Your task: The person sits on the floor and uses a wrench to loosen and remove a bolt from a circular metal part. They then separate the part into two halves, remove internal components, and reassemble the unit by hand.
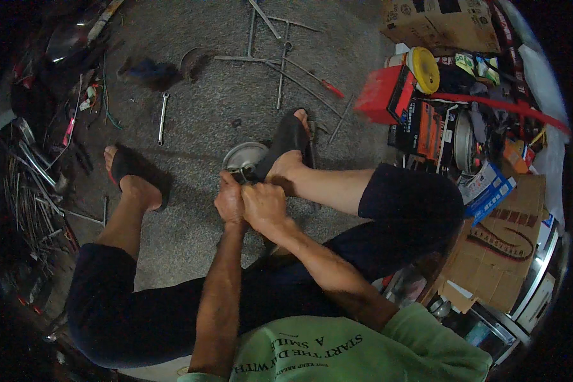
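Along the floor's [197,239] left side lies a messy heap of thin metal rods [35,197], maybe put there to be out of the way. Next comes the left foot [140,188], set wide, perhaps to keep the person steady. A wrench [163,120] lies just beyond it, where it might be easy to reach. In the middle of the floor sits a round metal part [245,155], between the feet. The left hand [229,200] and right hand [264,207] are side by side at its near edge, with fingers bent in. I cannot tell how tight they are or what they hold, because the fingertips are hidden. The right foot, in a dark sandal [279,146], is up against the part, maybe to stop it rolling, and covers its right side. Toward the floor's right edge are a red box [385,95] and a flat piece of cardboard [503,248]. The dark round rim cuts off the corners.
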`<state>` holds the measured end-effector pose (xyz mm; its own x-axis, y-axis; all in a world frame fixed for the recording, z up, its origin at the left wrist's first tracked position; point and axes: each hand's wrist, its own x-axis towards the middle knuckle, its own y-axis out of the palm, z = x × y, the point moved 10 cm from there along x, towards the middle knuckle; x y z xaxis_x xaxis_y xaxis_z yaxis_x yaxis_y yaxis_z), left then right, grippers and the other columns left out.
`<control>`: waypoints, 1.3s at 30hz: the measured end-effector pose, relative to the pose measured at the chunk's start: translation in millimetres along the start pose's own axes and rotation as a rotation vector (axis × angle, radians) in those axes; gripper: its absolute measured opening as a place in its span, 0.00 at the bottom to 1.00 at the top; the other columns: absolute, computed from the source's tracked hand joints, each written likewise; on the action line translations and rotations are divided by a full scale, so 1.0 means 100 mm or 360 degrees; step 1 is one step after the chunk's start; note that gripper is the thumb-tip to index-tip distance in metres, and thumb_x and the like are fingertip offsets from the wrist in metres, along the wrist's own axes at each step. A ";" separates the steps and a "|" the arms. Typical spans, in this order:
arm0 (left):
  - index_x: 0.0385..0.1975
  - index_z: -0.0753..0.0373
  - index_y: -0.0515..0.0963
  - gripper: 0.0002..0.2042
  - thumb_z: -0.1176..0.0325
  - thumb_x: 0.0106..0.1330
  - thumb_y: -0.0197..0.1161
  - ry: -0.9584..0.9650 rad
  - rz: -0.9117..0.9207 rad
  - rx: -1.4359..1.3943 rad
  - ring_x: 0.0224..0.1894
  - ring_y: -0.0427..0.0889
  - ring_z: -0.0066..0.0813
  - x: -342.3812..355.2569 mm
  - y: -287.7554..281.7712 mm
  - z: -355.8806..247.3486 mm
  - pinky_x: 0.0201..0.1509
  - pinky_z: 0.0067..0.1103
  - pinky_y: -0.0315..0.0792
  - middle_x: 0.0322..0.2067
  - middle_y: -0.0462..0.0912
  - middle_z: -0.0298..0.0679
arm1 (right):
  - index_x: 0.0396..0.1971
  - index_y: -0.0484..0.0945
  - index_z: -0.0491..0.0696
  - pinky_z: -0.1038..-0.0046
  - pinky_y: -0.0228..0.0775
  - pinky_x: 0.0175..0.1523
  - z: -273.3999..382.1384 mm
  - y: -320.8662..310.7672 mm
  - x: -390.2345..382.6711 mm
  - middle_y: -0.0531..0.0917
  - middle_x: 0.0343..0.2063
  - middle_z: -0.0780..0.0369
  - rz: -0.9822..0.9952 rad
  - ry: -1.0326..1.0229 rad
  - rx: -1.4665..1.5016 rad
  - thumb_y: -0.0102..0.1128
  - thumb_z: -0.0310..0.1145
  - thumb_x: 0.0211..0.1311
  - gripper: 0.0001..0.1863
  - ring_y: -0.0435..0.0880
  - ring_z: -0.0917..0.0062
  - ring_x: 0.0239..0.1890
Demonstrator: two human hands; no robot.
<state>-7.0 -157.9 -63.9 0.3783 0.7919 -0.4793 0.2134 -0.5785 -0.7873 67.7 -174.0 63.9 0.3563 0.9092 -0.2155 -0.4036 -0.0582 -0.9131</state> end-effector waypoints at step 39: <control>0.55 0.77 0.64 0.30 0.69 0.53 0.64 -0.0545 -0.0080 -0.0668 0.41 0.80 0.52 0.21 0.05 1.00 0.47 0.42 0.73 0.41 0.78 0.57 | 0.41 0.77 0.39 0.59 0.72 0.48 -2.24 0.93 -0.50 0.82 0.39 0.48 -0.0771 0.1636 0.1454 0.57 0.41 0.56 0.21 0.80 0.51 0.44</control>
<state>-87.7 -125.0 -116.6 0.0583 0.7986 -0.5991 0.5916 -0.5110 -0.6236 201.4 -317.2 -87.6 0.8853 0.0506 -0.4622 -0.3156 0.7954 -0.5174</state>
